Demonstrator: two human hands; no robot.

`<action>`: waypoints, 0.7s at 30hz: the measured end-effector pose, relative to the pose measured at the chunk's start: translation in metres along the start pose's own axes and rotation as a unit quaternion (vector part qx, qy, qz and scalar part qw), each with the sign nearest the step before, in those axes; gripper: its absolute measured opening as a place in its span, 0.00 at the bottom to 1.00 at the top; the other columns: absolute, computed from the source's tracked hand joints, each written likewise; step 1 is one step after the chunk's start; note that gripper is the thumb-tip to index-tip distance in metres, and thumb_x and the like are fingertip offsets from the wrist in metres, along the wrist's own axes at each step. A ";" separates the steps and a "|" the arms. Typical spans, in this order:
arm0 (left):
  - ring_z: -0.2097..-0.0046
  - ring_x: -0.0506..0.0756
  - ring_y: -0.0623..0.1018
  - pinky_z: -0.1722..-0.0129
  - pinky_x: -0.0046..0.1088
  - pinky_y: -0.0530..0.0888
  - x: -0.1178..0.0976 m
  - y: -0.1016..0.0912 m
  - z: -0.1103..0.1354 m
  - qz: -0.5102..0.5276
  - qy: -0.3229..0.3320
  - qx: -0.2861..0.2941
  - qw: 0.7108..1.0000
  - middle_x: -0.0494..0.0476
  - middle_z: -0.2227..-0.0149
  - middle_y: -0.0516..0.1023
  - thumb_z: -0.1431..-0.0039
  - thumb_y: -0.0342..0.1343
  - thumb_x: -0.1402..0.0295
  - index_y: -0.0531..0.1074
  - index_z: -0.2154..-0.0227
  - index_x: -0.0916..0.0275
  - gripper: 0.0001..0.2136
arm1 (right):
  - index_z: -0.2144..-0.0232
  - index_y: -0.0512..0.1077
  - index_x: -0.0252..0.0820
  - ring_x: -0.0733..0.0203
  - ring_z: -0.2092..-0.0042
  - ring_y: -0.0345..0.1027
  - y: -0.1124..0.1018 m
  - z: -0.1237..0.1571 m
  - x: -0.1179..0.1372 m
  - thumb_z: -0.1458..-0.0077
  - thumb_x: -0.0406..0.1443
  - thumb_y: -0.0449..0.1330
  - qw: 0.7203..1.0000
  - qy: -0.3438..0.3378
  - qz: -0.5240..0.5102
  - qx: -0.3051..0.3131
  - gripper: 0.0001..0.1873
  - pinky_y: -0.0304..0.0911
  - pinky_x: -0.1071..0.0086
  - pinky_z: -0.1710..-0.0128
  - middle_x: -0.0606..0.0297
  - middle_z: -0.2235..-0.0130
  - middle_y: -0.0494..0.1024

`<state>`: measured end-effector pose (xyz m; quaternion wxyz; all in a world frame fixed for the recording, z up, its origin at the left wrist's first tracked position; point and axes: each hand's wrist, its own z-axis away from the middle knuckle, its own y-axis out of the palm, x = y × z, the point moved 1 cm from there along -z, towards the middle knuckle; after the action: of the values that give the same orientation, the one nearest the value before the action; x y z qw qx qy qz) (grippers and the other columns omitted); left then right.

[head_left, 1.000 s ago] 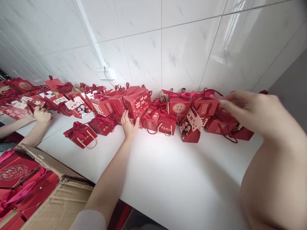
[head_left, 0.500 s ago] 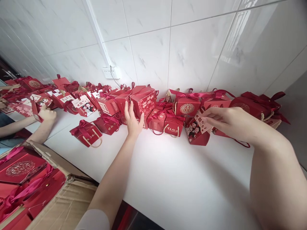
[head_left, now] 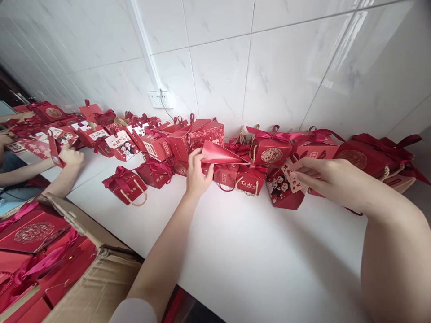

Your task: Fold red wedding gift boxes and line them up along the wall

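My left hand (head_left: 197, 177) grips a glossy red gift box (head_left: 222, 154) between thumb and fingers. That box is tipped, showing a pointed, shiny side; its lower part is hidden. With fingers pinched at its top, my right hand (head_left: 328, 174) holds a dark red gift box (head_left: 285, 190) printed with cartoon figures. A cream card (head_left: 293, 178) lies against this box under my fingertips. Close to my left hand sit small red boxes with a gold rope handle (head_left: 247, 190). Just behind my right hand is a red box with a round gold emblem (head_left: 272, 155).
Red ribboned boxes (head_left: 155, 148) line the tiled wall (head_left: 215, 76) on the white table (head_left: 242, 251). A lone box (head_left: 124, 186) stands nearer the front. At lower left, a cardboard carton (head_left: 97, 282) holds more boxes. Another person's hand (head_left: 71, 156) is at the left. A socket (head_left: 160, 99) is on the wall.
My left hand has closed from spread fingers onto a red gift box and tipped it. My right hand keeps its pinch on the cartoon box, which has turned slightly. The view has shifted a little.
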<state>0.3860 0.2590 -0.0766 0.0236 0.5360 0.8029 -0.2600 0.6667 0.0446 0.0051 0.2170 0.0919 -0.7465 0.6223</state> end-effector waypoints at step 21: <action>0.39 0.69 0.68 0.42 0.53 0.67 0.026 0.016 0.017 -0.121 -0.114 0.136 0.977 0.65 0.41 0.70 0.39 0.55 0.64 0.73 0.48 0.56 0.16 | 0.62 0.73 0.53 0.54 0.68 0.73 0.006 0.000 0.011 0.36 0.53 0.52 0.999 -0.016 -0.001 0.028 0.17 0.65 0.64 0.71 0.66 0.66 0.79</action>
<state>0.3849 0.2779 -0.1056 0.0103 0.3997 0.8112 -0.4268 0.6549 0.0474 0.0046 0.2031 0.1089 -0.7319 0.6413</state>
